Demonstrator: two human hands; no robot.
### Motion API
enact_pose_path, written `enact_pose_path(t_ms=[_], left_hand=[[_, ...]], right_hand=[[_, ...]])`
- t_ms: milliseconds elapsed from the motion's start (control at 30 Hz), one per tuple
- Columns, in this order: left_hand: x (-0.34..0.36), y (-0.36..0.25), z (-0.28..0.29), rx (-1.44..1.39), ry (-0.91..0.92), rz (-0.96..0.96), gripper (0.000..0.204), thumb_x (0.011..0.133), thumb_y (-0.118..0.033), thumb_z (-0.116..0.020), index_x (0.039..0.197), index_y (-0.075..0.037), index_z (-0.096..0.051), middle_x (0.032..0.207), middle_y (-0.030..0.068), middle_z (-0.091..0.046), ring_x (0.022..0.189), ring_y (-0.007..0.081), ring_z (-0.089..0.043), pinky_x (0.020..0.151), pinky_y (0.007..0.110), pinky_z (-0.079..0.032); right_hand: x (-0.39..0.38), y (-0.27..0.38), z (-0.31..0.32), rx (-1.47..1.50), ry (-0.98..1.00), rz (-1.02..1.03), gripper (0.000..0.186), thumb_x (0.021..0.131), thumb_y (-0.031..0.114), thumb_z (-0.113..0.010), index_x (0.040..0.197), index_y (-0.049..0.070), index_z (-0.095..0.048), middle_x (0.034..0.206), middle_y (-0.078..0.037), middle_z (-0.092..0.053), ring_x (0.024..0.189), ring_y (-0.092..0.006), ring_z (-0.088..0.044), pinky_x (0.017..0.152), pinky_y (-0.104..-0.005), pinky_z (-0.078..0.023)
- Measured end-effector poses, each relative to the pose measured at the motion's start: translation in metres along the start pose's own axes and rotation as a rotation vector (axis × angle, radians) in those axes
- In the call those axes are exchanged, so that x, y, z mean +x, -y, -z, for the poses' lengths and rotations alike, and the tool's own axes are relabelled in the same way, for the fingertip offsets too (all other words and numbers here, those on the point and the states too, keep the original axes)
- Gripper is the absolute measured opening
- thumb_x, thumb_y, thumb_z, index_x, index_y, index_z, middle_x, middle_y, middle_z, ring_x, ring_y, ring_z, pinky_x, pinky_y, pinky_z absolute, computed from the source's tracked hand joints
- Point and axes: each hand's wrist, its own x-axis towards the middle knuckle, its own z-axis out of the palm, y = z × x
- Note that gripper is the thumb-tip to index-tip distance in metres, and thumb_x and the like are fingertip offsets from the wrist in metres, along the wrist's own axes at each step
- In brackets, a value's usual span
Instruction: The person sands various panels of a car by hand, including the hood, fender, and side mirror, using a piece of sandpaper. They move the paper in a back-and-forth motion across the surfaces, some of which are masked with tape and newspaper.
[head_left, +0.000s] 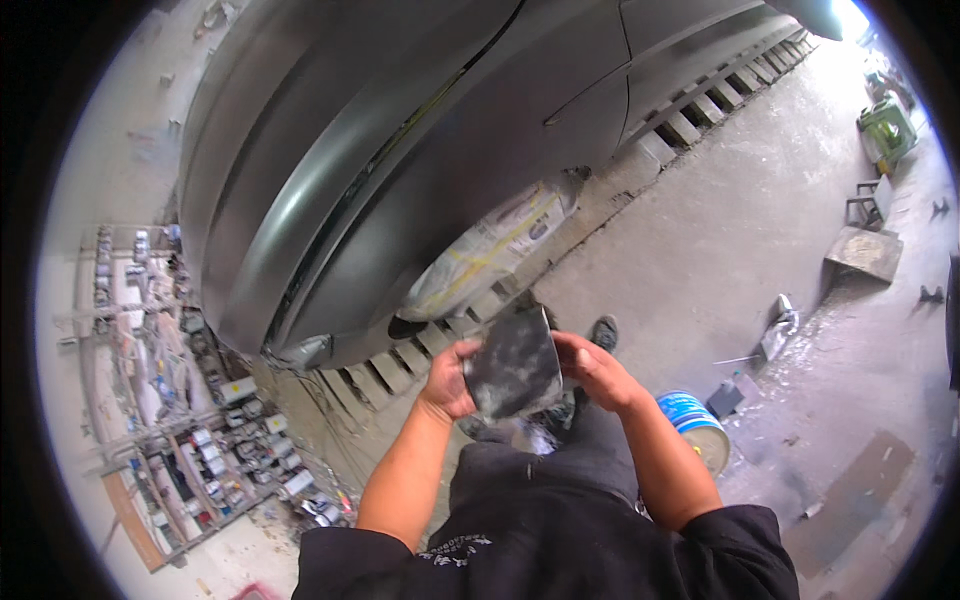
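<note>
Both hands grip one grey sanding sheet (513,365) just below the car body (400,150): left hand (447,380) and right hand (597,372) fingers closed on its edges. Best folded flat and taut, I judge.

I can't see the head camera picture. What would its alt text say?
Seen from above, a person's left hand and right hand hold a dusty grey sheet of sandpaper between them beside a matte grey car body. A paper-masked wheel and a blue-and-white can sit nearby on the concrete floor.
</note>
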Motion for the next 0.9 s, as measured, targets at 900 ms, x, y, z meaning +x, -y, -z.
enact_pose_path(t_ms=[900], left_hand=[[-0.016,-0.148,0.049,2.66,-1.01,-1.266,0.07,0.088,-0.046,-0.057,0.145,-0.008,-0.041,0.154,0.0129,-0.035,0.14,0.0303,-0.034,0.11,0.054,-0.029]], right_hand=[[-0.026,-0.015,-0.01,-0.509,-0.608,-0.208,0.02,0.096,0.01,-0.059,0.111,-0.002,-0.063,0.102,-0.003,-0.067,0.092,-0.0097,-0.059,0.085,-0.0264,-0.047]])
